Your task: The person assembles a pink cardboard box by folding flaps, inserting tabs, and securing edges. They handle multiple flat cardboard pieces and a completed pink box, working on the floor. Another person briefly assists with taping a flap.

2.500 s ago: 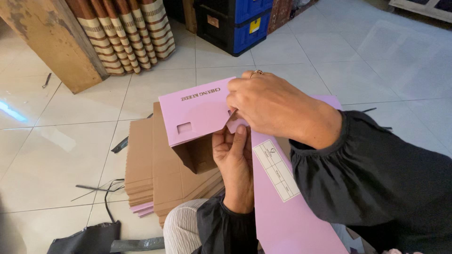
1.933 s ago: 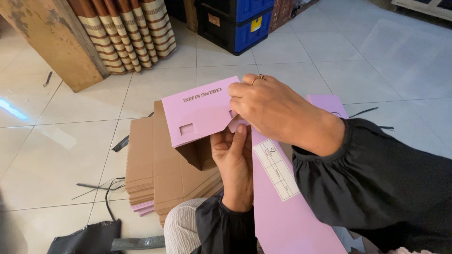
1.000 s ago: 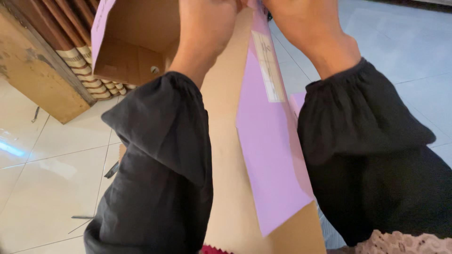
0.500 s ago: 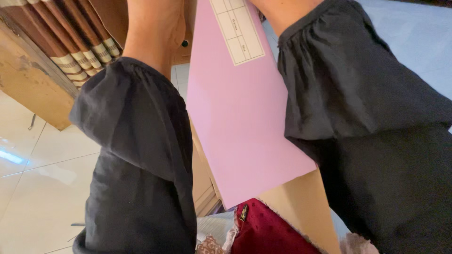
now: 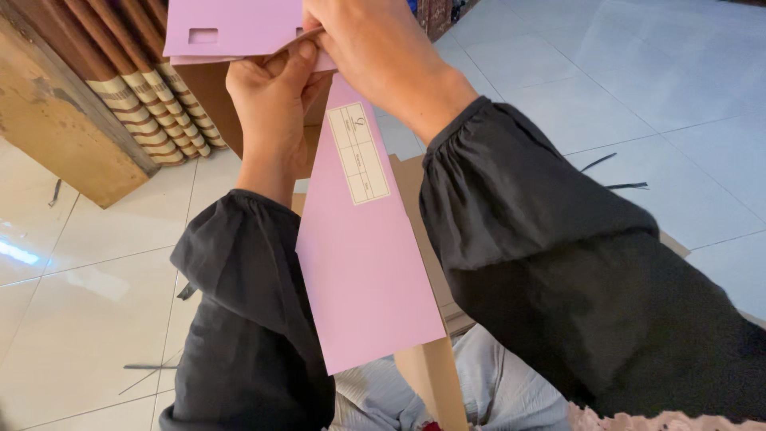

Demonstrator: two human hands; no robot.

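Left hand (image 5: 271, 96): closed on the folded upper part of the pink cardboard sheet (image 5: 363, 263), thumb pressed along the lower edge of the top flap (image 5: 231, 28) at about 12 o'clock in the view.
Right hand (image 5: 375, 48): gripping the same sheet from the 1 o'clock side, fingers curled over the fold just beside the left thumb; the fingertips are hidden behind the card.
Pink cardboard sheet: held up in the air between both hands; its long panel hangs down toward 6 o'clock, between the two black sleeves (image 5: 558, 263), with a pale printed label (image 5: 359, 153) near its upper end.
Top flap: bent over toward 11 o'clock, with a small rectangular cut-out (image 5: 203, 35).
Behind the sheet: a brown flat cardboard stack (image 5: 419, 207) on the tiled floor (image 5: 88, 263), partly covered by the arms.
At 10 o'clock: rolled striped mats (image 5: 159, 112) leaning beside a wooden board (image 5: 56, 128).
Doing the fold well: I judge the crease wants both thumbs kept close together on the fold line, with the long panel hanging straight so the flap edges meet squarely; a skewed panel would likely throw the cut-out off line.
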